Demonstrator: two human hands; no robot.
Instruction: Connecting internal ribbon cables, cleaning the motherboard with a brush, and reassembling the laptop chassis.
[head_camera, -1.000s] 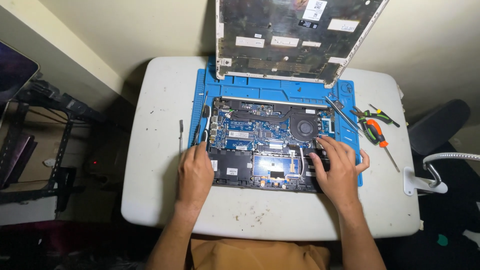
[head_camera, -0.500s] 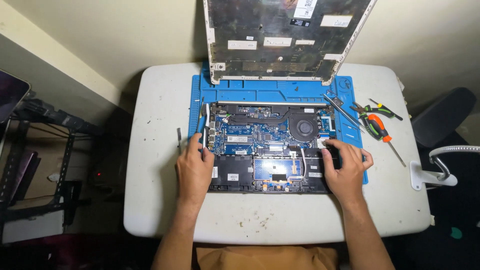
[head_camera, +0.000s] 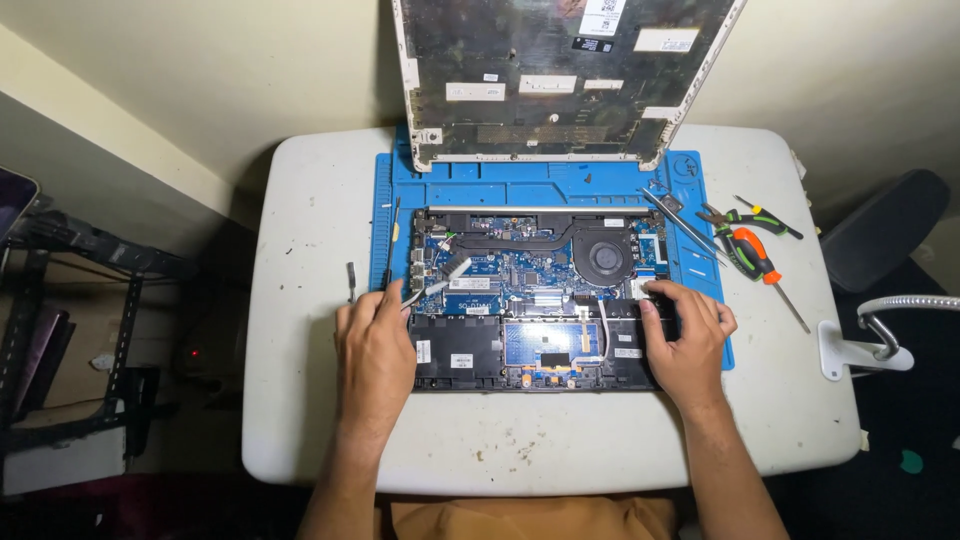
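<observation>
An opened laptop base (head_camera: 530, 300) lies on a blue work mat (head_camera: 545, 185), showing its blue circuit board, a round fan (head_camera: 605, 257) and black battery sections. My left hand (head_camera: 375, 350) rests on the base's left edge with fingers curled over the side. On the right edge my right hand (head_camera: 688, 335) presses, fingertips on the black frame near the fan. Neither hand holds a tool.
The removed bottom cover (head_camera: 550, 80) leans upright against the wall behind the mat. Pliers (head_camera: 750, 218), an orange-handled screwdriver (head_camera: 760, 262) and metal tweezers (head_camera: 680, 225) lie at the right. A thin black tool (head_camera: 392, 245) lies left of the base. White table (head_camera: 300, 300); black chair (head_camera: 885, 240) right.
Both hands stay on the laptop base's sides, barely moving. The camera view has shifted, so the cover and table sit slightly differently in frame.
</observation>
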